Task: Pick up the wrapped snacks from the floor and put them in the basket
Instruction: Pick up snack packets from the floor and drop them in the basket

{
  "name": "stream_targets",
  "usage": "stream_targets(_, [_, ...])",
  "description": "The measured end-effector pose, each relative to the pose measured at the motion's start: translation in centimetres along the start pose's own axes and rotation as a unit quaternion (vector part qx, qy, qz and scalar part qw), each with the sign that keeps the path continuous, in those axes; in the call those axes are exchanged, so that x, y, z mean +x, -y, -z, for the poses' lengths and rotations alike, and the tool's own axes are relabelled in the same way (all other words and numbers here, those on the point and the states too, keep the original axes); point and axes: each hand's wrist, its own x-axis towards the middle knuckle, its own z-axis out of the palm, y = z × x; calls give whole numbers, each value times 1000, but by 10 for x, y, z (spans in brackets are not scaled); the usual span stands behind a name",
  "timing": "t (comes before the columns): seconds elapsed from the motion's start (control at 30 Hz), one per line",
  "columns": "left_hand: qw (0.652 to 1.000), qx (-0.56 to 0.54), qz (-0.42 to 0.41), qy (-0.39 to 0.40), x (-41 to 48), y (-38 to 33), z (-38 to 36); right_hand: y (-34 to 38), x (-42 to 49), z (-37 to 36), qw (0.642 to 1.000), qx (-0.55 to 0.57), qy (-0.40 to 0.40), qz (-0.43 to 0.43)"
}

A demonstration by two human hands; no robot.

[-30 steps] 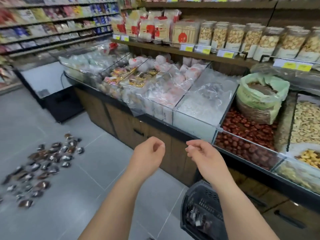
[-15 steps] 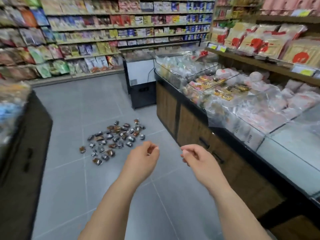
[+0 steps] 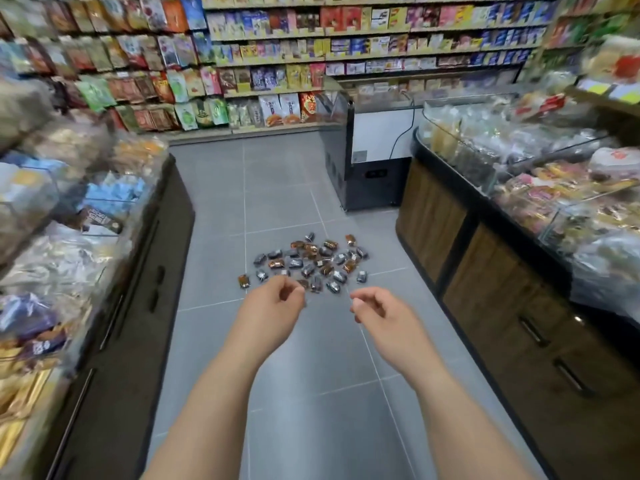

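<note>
The wrapped snacks (image 3: 308, 265) lie in a loose heap on the grey tiled floor (image 3: 277, 188). The left hand (image 3: 273, 306) and right hand (image 3: 377, 313) are held out side by side just short of the heap. Each grip is slack, fingers loosely curled around nothing.

Wrapped snacks (image 3: 309, 263): glossy foil-like plastic. Floor (image 3: 277, 188): matt grey tile. Right counter cabinet (image 3: 485, 271): wood-look panels, clear glossy bins (image 3: 554, 209) above.
</note>
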Motion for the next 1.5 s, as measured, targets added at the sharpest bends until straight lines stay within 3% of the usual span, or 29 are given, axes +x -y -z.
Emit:
stream_targets(0.27, [998,-24,53,-25,104,21,8,-2,123,-28,1000,21,20,2])
stream_targets(0.73, [992,42,106,-45,327,-7,-20,-3,379,-31,988,-55,146,9])
stream_targets(1.0, [988,23,149,-42,432,46,-14,-9,483,-86,977,-91,191,-2])
stream_targets(1.3, [983,117,141,-5,586,129,8,-18,616,-189,968,-144,199,-51])
stream_targets(1.5, [980,81,180,31,651,173,-11,-58,685,-230,959,-182,206,-72])
